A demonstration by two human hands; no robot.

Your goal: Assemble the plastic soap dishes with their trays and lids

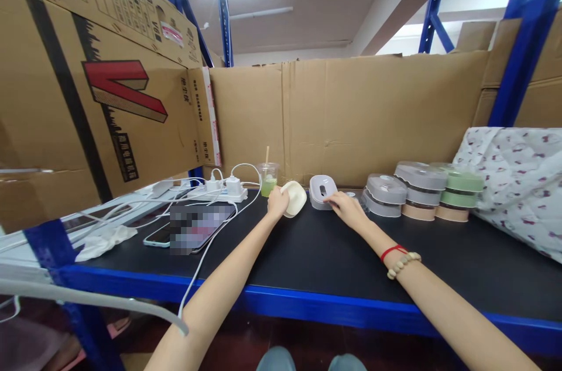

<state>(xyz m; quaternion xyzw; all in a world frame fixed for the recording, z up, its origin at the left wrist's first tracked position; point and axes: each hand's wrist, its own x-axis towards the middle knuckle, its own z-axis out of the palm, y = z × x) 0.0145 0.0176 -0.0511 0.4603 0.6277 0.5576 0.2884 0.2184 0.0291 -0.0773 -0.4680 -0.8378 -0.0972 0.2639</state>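
Note:
My left hand [278, 203] grips the edge of a shallow cream dish-like piece [295, 198], tilted up off the black tabletop. To its right sits a rounded, pale lilac plastic container [322, 192] with a dark slot in its top. My right hand [346, 207] reaches to this container's right front edge, fingertips on or right beside it with fingers drawn together. Whether those fingers pinch anything small cannot be made out. Right of it stand stacked round containers with clear lids, some grey [386, 195] and some green [459, 189].
A cup of green drink with a straw [269, 181] stands behind my left hand. Left are a power strip [226, 191], white cables, phones [202, 227] and a crumpled tissue [106, 242]. A large cardboard box [144, 102] overhangs the left; patterned cloth [518, 184] lies right.

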